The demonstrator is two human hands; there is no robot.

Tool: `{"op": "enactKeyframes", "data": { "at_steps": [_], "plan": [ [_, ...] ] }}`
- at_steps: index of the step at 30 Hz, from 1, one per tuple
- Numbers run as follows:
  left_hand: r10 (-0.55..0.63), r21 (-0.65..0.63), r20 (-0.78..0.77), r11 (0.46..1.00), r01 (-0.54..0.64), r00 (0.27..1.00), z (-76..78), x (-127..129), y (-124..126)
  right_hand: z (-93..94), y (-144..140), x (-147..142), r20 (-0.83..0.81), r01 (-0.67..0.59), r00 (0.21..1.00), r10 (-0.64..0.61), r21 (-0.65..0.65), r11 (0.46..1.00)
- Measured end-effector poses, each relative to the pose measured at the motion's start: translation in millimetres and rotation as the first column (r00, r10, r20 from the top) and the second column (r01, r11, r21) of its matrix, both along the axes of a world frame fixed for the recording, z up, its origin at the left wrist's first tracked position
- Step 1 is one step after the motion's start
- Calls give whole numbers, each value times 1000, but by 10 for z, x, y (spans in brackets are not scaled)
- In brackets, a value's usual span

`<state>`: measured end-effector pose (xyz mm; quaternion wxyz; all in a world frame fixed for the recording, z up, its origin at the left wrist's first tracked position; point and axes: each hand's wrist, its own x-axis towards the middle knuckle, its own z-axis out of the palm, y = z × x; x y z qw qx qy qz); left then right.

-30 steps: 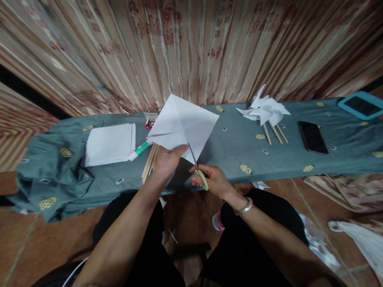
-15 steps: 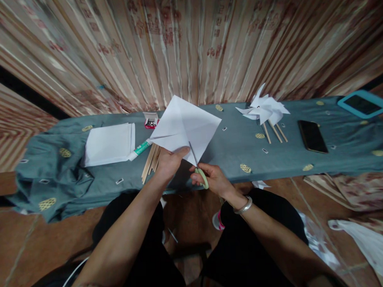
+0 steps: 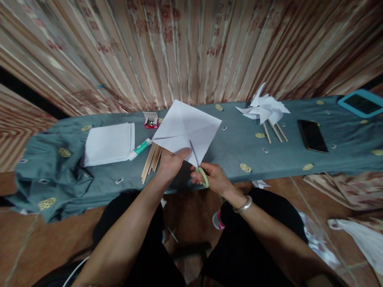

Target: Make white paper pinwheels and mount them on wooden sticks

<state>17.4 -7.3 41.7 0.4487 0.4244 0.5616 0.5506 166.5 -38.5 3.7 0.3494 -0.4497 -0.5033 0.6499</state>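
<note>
Pinching the lower corner of the paper square [image 3: 187,129] with my left hand [image 3: 172,162], I hold it up at the frame's centre, thumb clamped on its edge. My right hand [image 3: 213,178] is closed around the green-handled scissors [image 3: 200,170], blades reaching up into the sheet just right of my thumb. Left of the grip lie wooden sticks [image 3: 151,158], a glue tube [image 3: 140,148] and stacked paper [image 3: 109,143]; pinwheels [image 3: 263,108] sit upper right.
</note>
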Motion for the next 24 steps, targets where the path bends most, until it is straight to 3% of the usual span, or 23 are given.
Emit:
{"op": "enactKeyframes", "data": {
  "at_steps": [9,24],
  "plan": [
    [-23,-22,1,999,23,1000,-56,9,-7,-44,18,42,86,-27,996,20,81,996],
    [-14,-18,-4,1000,14,1000,-80,5,-6,-49,13,24,72,-20,997,15,75,997]
  ]
}}
